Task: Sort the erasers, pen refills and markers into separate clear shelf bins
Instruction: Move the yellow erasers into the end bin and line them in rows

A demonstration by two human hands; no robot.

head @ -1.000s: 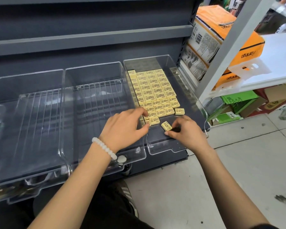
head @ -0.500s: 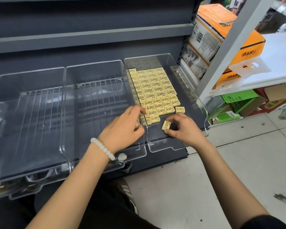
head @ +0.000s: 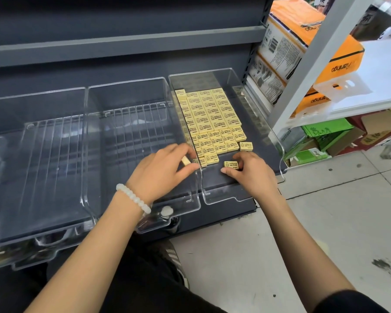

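Pale yellow erasers (head: pixel 209 119) with black print are lying flat in tidy rows, filling the back of the right clear bin (head: pixel 278 141). One loose eraser (head: pixel 230 164) is sitting apart near the front, another (head: pixel 246 146) is lying just off the rows' right corner. The middle bin (head: pixel 127 91) and left bin (head: pixel 38 98) are sitting beside it.

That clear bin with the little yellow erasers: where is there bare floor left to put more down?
In the right bin, bare floor runs along the right wall beside the eraser rows and across the front lip. The front patch is busy: the right hand pinches a loose eraser there. The left hand holds another. The middle bin looks bare.
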